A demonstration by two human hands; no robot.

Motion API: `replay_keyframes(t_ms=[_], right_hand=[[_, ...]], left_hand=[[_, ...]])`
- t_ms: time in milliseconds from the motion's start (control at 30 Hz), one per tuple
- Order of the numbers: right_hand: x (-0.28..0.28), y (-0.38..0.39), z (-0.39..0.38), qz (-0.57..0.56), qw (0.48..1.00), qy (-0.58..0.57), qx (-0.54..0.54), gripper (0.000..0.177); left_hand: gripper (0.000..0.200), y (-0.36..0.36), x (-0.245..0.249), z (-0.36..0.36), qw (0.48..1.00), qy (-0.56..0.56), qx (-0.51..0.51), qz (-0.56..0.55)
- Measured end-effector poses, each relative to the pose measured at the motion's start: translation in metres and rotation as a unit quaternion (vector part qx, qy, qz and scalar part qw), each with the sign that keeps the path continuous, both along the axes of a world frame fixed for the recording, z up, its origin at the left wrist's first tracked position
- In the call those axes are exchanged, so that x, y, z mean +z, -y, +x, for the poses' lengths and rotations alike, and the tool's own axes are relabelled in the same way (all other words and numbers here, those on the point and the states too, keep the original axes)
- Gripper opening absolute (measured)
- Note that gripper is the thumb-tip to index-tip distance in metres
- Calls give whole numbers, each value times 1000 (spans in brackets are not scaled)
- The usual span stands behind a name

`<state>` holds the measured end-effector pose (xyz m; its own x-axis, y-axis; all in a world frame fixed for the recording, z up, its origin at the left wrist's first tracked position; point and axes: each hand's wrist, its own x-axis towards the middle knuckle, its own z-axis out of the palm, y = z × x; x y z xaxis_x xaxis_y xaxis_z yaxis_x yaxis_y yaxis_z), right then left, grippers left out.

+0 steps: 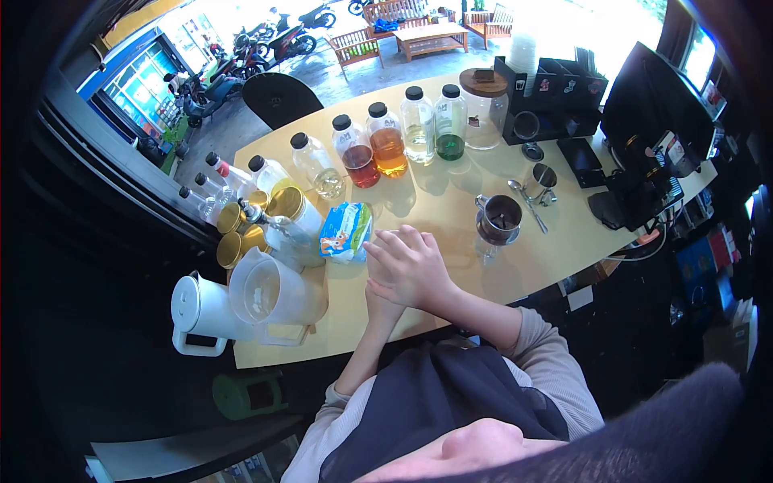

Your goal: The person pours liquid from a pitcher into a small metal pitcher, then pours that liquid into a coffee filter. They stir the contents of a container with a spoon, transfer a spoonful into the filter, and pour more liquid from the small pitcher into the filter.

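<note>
My right hand (412,266) lies over my left hand (385,288) near the middle of the table, the two touching. The right fingers are stretched out and slightly apart, with no object seen in them. Most of the left fingers are hidden under the right hand. Just left of the hands is a blue and green soft pack (345,233) with a cartoon animal. Right of them stands a dark metal cup (501,216) on a glass vessel. Beyond are capped bottles, among them a red one (360,165), an orange one (388,153) and a green one (450,145).
A clear pitcher (266,294) and a white jug (201,310) stand at the table's left front. Gold-lidded jars (232,217) are behind them. A wooden-lidded jar (485,113), black organiser (555,101), spoon (531,211) and monitor (656,105) are at the right.
</note>
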<state>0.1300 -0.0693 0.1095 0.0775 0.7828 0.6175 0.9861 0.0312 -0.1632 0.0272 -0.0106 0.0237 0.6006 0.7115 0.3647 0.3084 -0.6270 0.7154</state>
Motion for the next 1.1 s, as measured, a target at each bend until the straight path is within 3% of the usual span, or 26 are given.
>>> replay_keyframes(t_ms=[67,100,167,267,367,767,900,967,1100], right_hand=[[-19,-7,6,131,991,-34,11,56],[-33,-12,10,130,991,-33,9,56],[-60,-24,20,233,968,-60,68,48],[-76,-40,26,262,961,-81,41,51],[-83,-54,38,232,967,-95,41,60],[-84,-68,48,184,973,-136,26,66],[-95,-59,46,167,977,-131,6,72],[-102,-47,45,131,980,-146,27,83],[-104,-8,42,31,980,-193,21,77]], left_hand=[[57,-12,-18,8,996,23,23,84],[57,-16,-24,12,996,24,22,83],[55,-26,-34,20,997,43,-13,-58],[54,-42,-42,38,992,112,-12,-60],[55,-56,-43,55,993,117,10,1],[66,-60,-13,76,978,201,18,-50],[73,-57,-8,69,987,149,5,-61],[78,-49,-9,66,991,113,1,-65],[81,-24,-64,56,967,190,0,-171]])
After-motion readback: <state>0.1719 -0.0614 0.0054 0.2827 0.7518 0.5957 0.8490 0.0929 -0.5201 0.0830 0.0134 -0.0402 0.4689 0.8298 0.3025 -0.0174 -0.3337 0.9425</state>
